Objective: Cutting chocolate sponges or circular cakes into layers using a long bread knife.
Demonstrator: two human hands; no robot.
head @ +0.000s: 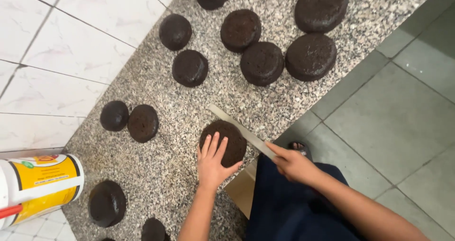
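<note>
At the counter's (156, 174) left end, a yellow-and-white tub (40, 186) lies on its side against the white tiled wall (57, 56). Two small dark cakes (129, 120) sit just beside each other near the wall edge, and more dark round cakes (263, 61) spread toward the far end. Your left hand (213, 163) rests flat, fingers spread and released, on top of a dark round cake (225, 139) close to the counter's front edge. Your right hand (294, 164) is clenched around the handle of a long knife (239, 129), whose blade lies against the cake's far side. Grey floor tiles (398, 122) fill the right.
</note>
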